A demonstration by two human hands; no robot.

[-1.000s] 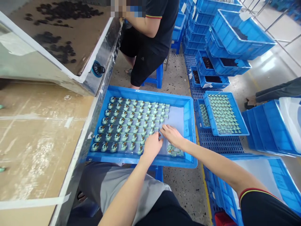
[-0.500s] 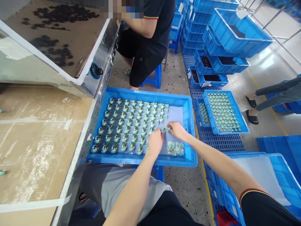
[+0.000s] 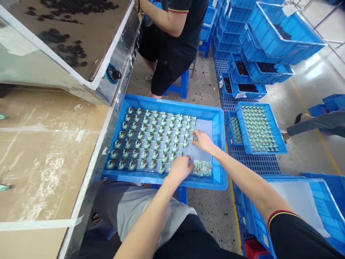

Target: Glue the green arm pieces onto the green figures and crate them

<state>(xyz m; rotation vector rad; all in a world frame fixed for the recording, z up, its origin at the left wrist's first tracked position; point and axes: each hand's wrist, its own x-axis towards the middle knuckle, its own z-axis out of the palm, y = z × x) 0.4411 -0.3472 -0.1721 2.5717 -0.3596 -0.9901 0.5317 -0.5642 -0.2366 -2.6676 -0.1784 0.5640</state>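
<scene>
A blue tray (image 3: 172, 102) holds rows of small pale-green figures (image 3: 147, 144) with round heads and thin tails, on a white sheet. My left hand (image 3: 181, 168) hovers over the lower rows, fingers bent and a little apart, with nothing visible in them. At the right end of a middle row, my right hand (image 3: 202, 140) has thumb and finger apart beside a figure's tail. A small heap of loose green pieces (image 3: 202, 168) lies in the tray's lower right corner, just right of my left hand.
A seated person (image 3: 172, 46) in dark clothes is beyond the tray. On the left stands a cardboard-topped bench (image 3: 48, 154) with a raised tray of dark pieces. Stacked blue crates (image 3: 280, 39) and another tray of green figures (image 3: 258, 127) are at the right.
My left hand has moved down and right, away from the figure it was touching. My right hand has let go of that figure's tail. The view has shifted slightly.
</scene>
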